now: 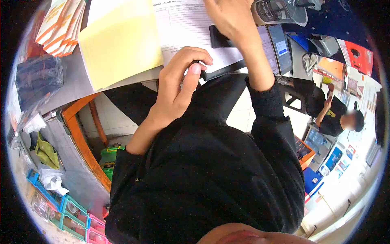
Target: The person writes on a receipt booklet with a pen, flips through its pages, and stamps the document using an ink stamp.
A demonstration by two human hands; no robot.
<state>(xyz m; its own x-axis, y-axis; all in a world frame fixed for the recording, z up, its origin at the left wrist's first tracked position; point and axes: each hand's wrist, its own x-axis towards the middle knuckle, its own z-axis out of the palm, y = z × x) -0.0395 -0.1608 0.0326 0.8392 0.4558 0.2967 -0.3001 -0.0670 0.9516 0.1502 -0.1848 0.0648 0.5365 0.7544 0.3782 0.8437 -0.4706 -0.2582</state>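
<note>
My left hand (178, 79) is at the table's front edge, fingers curled with the thumb against a small black object (202, 75), mostly hidden by the fingers. Past it lies a printed form (183, 30) with ruled lines. My right hand (231, 18) reaches over the form's right side; its fingers run past the top of the view, so what they do is hidden. Under that wrist a flat black object (219, 37) rests on the paper. Yellow paper sheets (122, 44) lie left of the form.
A phone (281, 46) with a lit screen lies right of my right wrist, below a dark-labelled plastic cup (276, 12). Orange-and-white packets (57, 28) and a plastic-wrapped dark bundle (38, 79) sit at the left. Another person (331, 114) sits at the right.
</note>
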